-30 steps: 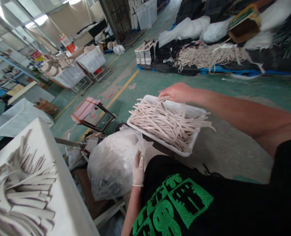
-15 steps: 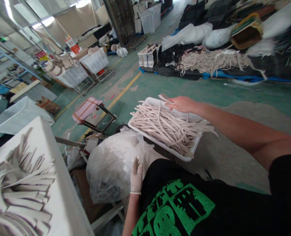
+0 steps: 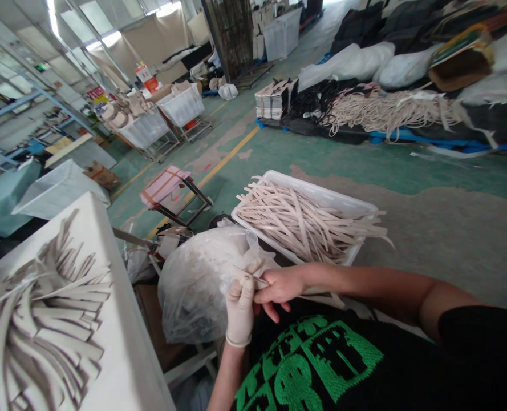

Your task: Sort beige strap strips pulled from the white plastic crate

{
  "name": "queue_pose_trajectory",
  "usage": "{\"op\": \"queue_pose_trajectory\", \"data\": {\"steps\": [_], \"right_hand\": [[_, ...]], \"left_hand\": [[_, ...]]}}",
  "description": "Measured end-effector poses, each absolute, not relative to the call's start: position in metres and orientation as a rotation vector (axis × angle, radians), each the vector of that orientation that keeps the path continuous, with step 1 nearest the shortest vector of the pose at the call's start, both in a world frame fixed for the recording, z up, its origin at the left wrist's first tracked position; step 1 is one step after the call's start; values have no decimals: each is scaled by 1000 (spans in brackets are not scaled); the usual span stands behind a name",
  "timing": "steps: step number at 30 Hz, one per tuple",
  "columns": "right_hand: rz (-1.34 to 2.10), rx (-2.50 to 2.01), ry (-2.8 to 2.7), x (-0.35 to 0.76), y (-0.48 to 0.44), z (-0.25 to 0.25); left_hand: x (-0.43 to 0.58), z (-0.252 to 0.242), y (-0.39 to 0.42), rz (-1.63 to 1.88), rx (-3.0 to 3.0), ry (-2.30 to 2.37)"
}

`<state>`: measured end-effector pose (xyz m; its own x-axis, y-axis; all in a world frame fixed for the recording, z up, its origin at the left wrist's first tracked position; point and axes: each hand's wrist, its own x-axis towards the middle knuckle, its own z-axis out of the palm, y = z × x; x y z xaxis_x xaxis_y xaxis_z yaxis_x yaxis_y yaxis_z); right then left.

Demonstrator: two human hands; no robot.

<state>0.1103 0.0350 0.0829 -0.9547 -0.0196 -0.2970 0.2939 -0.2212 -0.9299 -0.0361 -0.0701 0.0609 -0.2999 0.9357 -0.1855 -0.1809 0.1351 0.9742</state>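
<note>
My left hand (image 3: 240, 305), in a whitish glove, pinches the end of a pale beige strip (image 3: 259, 279) above my lap. Close against it, my bare right hand (image 3: 284, 284) grips the same strip, whose other part seems to trail out under my right wrist. Just beyond the hands stands a white plastic tray (image 3: 334, 197) heaped with many loose beige strips (image 3: 296, 220), some hanging over its right end. A clear plastic bag (image 3: 189, 285) with pale contents, hard to make out, bulges left of my gloved hand.
At my left, a white table (image 3: 120, 319) carries a pile of thicker strips (image 3: 43, 325). A low stool with a pink top (image 3: 165, 185) stands on the green floor. Farther off are white bins (image 3: 180, 105) and pallets with beige cord bundles (image 3: 390, 111).
My right hand has come from the tray's far edge, with a strip, down to my left hand. The left fingers have closed on the strip's end. The view has shifted slightly.
</note>
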Motion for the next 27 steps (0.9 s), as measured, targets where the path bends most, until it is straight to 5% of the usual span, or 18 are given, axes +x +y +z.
{"op": "queue_pose_trajectory", "data": {"steps": [10,13,18,27], "right_hand": [[-2215,420,1757,135,33,10],[-2390,955,1752,168,64,-28],[-1550,2234,1809,212,126,-90],[-1259,2289,1692,215,158,-147]], "left_hand": [[-73,62,-63,1741,130,1168],[-72,63,-64,1630,-166,1097],[-57,54,-70,1474,-294,1150],[-60,21,-78,1349,-336,1281]]}}
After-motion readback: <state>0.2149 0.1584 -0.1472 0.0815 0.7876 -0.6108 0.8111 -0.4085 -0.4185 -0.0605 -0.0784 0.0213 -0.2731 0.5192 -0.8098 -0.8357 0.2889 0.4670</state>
